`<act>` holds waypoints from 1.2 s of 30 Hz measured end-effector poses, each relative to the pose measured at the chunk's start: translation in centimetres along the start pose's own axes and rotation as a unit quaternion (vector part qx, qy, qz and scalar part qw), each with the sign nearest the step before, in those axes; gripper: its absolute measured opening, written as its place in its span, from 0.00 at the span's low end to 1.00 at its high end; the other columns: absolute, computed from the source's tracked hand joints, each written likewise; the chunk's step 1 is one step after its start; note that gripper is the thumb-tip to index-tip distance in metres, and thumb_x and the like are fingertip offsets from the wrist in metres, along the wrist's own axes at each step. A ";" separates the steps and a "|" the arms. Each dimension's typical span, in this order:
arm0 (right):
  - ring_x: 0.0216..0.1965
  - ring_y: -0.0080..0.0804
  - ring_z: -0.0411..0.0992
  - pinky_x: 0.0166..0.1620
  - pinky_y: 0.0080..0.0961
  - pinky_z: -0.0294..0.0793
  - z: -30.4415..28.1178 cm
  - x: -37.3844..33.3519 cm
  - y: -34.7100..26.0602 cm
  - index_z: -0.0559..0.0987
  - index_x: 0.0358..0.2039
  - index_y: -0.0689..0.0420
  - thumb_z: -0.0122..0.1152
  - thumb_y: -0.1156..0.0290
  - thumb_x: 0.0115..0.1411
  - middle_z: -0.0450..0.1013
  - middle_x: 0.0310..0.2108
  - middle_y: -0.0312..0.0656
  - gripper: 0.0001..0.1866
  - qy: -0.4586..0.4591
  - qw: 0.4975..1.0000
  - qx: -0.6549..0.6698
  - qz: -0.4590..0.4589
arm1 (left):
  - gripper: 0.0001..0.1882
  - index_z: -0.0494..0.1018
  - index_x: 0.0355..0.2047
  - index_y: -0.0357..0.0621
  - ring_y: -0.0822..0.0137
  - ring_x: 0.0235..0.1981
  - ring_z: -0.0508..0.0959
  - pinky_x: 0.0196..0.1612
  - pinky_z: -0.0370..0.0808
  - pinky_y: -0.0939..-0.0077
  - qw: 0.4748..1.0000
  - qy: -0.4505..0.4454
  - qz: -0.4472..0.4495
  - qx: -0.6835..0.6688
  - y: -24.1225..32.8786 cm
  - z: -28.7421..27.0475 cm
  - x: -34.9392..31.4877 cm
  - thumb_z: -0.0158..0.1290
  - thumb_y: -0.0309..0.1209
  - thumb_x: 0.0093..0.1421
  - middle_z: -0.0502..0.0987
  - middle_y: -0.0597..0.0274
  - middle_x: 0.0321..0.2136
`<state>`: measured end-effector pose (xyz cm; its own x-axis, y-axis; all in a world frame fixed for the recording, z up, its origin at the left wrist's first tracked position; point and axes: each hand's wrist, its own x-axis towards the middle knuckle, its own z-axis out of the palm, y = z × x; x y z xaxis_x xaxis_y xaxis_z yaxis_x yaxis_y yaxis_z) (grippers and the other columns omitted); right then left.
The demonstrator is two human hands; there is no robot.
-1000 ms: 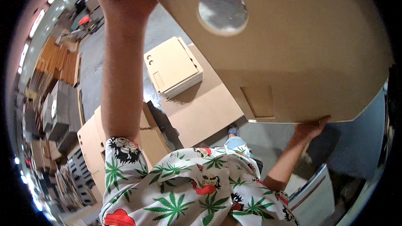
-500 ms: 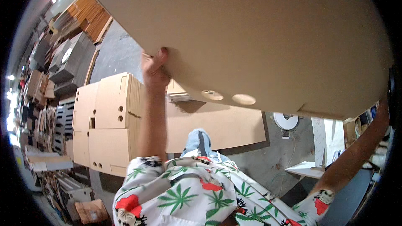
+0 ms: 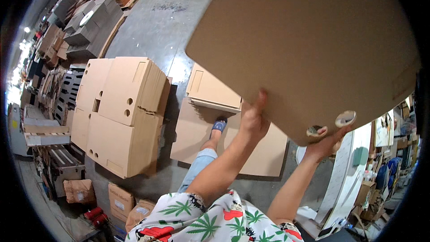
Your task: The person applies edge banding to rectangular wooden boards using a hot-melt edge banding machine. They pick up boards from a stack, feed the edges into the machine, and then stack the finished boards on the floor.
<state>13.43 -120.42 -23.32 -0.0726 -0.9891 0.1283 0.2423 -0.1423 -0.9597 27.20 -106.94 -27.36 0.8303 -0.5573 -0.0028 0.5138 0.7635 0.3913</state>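
Note:
A large flat brown board [image 3: 304,49], like fiberboard, is held up in front of me and fills the upper right. Two round holes pierce it near its lower edge. My left hand [image 3: 254,121] grips its lower left edge, thumb on the near face and fingers hidden behind. Beneath the holes, my right hand [image 3: 328,145] holds the bottom edge, its fingers partly behind the board. Below and beyond my left hand, a short stack of similar boards [image 3: 212,90] lies on a wide brown sheet [image 3: 264,154] on the floor.
A tall stack of cut boards [image 3: 118,94] with round holes stands at the left. Paper sacks [image 3: 120,201] lie at the lower left. Grey blocks [image 3: 96,22] sit on a pallet at the far left. A white panel [image 3: 347,175] leans at the right. My sandalled foot [image 3: 218,126] is over the sheet.
The board has shifted right and tilted, its left corner now further right. My right hand has moved from its far right side to beside the holes. My view has turned, showing more floor.

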 end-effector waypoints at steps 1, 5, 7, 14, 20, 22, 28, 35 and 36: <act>0.26 0.19 0.71 0.23 0.19 0.72 1.4 0.5 2.1 0.74 0.58 0.61 0.54 0.33 0.69 0.74 0.37 0.37 0.39 0.043 0.998 -0.045 0.003 | 0.39 0.58 0.71 0.51 0.59 0.67 0.66 0.69 0.64 0.49 0.999 0.025 -0.033 0.008 -0.6 -2.6 1.2 0.61 0.49 0.67 0.70 0.64 0.64; 0.24 0.21 0.69 0.22 0.21 0.67 2.6 2.6 14.3 0.78 0.51 0.60 0.53 0.39 0.72 0.75 0.38 0.35 0.32 0.107 0.991 -0.077 0.037 | 0.29 0.66 0.66 0.46 0.57 0.66 0.70 0.69 0.66 0.51 0.980 0.179 -0.041 -0.079 0.3 -15.3 8.4 0.54 0.48 0.72 0.73 0.62 0.63; 0.25 0.21 0.70 0.22 0.20 0.65 3.6 1.4 18.3 0.79 0.47 0.58 0.53 0.42 0.73 0.75 0.37 0.35 0.28 0.064 0.988 -0.114 0.084 | 0.26 0.66 0.66 0.46 0.58 0.63 0.73 0.65 0.72 0.54 0.972 0.237 -0.010 0.007 1.1 -22.4 10.5 0.52 0.45 0.74 0.73 0.61 0.63; 0.17 0.21 0.63 0.19 0.23 0.64 3.7 -2.5 35.5 0.71 0.26 0.54 0.54 0.45 0.74 0.65 0.20 0.31 0.27 -0.014 0.918 -0.322 0.230 | 0.22 0.64 0.63 0.43 0.57 0.61 0.75 0.64 0.74 0.54 0.889 0.453 -0.066 -0.021 0.5 -40.3 6.9 0.53 0.36 0.74 0.75 0.56 0.58; 0.15 0.19 0.59 0.17 0.23 0.64 8.6 -5.5 46.6 0.65 0.22 0.52 0.57 0.49 0.74 0.58 0.17 0.29 0.27 -0.063 0.890 -0.337 0.299 | 0.24 0.65 0.64 0.43 0.57 0.60 0.76 0.65 0.73 0.53 0.860 0.506 -0.071 -0.018 2.3 -50.1 7.9 0.52 0.39 0.74 0.75 0.57 0.59; 0.15 0.19 0.59 0.16 0.21 0.62 10.5 -5.4 50.7 0.67 0.23 0.53 0.57 0.52 0.75 0.62 0.17 0.30 0.25 -0.070 0.890 -0.323 0.315 | 0.24 0.65 0.65 0.43 0.57 0.61 0.75 0.65 0.73 0.53 0.849 0.524 -0.060 -0.021 2.4 -52.6 10.1 0.51 0.40 0.75 0.75 0.58 0.60; 0.14 0.19 0.59 0.17 0.21 0.63 16.1 -3.7 59.6 0.66 0.22 0.53 0.57 0.52 0.74 0.60 0.16 0.29 0.25 -0.134 0.887 -0.340 0.282 | 0.24 0.69 0.62 0.47 0.60 0.58 0.78 0.63 0.75 0.58 0.840 0.541 -0.020 0.018 1.4 -58.1 16.7 0.55 0.44 0.71 0.78 0.61 0.57; 0.14 0.18 0.59 0.17 0.21 0.64 20.1 -2.9 63.7 0.64 0.21 0.52 0.58 0.52 0.74 0.59 0.16 0.28 0.27 -0.146 0.879 -0.338 0.303 | 0.23 0.65 0.65 0.47 0.59 0.63 0.73 0.66 0.73 0.54 0.822 0.568 -0.034 0.011 1.1 -61.9 18.4 0.52 0.40 0.74 0.73 0.60 0.62; 0.14 0.18 0.59 0.17 0.21 0.64 20.0 -2.9 64.1 0.64 0.21 0.52 0.58 0.51 0.74 0.59 0.16 0.28 0.27 -0.145 0.876 -0.342 0.307 | 0.23 0.65 0.64 0.47 0.59 0.63 0.73 0.66 0.73 0.54 0.815 0.578 -0.043 0.013 1.0 -61.7 18.8 0.52 0.40 0.74 0.73 0.60 0.61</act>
<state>48.56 -127.50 -80.24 0.1416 -0.8534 -0.5017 -0.4952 0.3778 -0.7823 56.66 -96.48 -83.78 0.4470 0.0831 -0.8907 0.5883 0.7227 0.3627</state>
